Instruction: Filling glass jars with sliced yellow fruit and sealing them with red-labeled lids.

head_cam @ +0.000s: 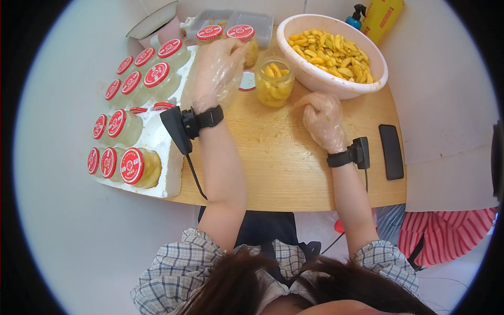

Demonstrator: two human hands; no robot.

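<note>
My left hand [220,67], in a clear plastic glove, is at the back of the table, in front of two red-lidded jars [241,33]. Its fingertips bend towards them; whether they grip a jar is hidden. An upturned lid [247,80] with a red rim lies just right of that hand. Beside it stands an open glass jar [275,84] filled with yellow fruit slices. My right hand [321,118], also gloved, is curled closed right of the open jar, with nothing visible in it. Behind it, a large pale pink basin [346,88] holds many yellow slices.
On the left, a white foam tray [169,173] carries several red-lidded jars [132,165]. A clear plastic container [256,23] and an enamel pot [147,37] stand behind. A black phone [391,151] lies at the right edge. A blue spray bottle [354,21] is beyond the basin.
</note>
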